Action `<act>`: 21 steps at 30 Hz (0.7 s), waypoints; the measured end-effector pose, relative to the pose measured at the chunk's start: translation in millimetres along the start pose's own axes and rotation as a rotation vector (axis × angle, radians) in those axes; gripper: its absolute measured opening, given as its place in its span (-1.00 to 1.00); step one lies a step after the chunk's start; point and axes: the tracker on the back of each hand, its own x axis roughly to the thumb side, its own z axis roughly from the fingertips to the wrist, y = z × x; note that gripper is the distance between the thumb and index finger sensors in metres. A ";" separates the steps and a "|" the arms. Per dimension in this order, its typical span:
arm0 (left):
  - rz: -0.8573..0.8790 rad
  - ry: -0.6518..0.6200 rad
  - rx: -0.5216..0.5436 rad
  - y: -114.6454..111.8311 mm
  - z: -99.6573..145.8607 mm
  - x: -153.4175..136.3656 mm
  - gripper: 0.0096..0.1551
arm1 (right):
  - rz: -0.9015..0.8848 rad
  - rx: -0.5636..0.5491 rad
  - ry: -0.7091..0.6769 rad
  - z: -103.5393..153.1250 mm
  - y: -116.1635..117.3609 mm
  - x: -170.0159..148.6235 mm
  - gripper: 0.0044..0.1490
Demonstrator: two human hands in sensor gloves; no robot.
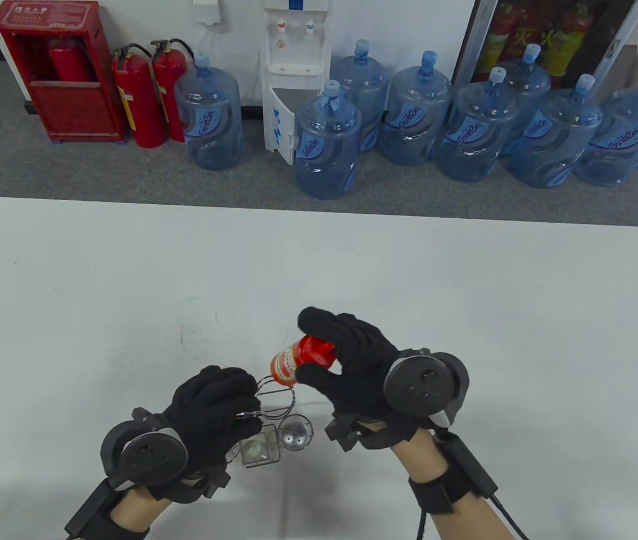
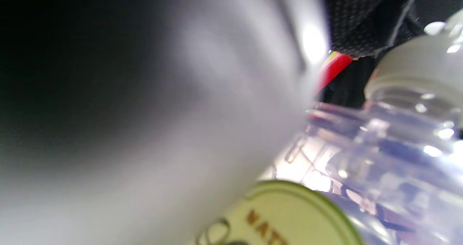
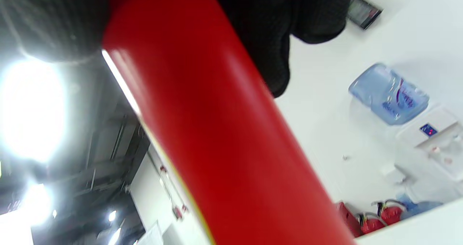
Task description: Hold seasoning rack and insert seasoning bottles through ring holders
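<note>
Now mid-insertion: left hand (image 1: pixel 215 408) gripping rack (image 1: pixel 276 402), right hand (image 1: pixel 347 360) fingers clamped on red-capped bottle (image 1: pixel 302 360) tilted at ring; next likely needs uprighting, then lowering through.

The surface (image 1: pixel 127 292) lies bare toward its far edge and both side edges. Near its front edge, the rack (image 1: pixel 276 402), a shaker (image 1: pixel 294 433) and a jar (image 1: pixel 257 448) crowd between both hands.
</note>
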 end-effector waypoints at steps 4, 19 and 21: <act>0.001 -0.009 0.010 1.0 0.8 2.2 -0.65 | 0.120 0.084 -0.053 0.0 25.9 3.2 -0.05; -0.002 -0.029 0.001 -0.2 2.0 5.5 -0.64 | 0.107 0.447 0.034 15.2 72.5 -38.8 0.08; 0.000 -0.029 0.001 -0.7 2.2 5.1 -0.65 | 0.095 0.412 0.029 19.1 66.3 -39.7 0.09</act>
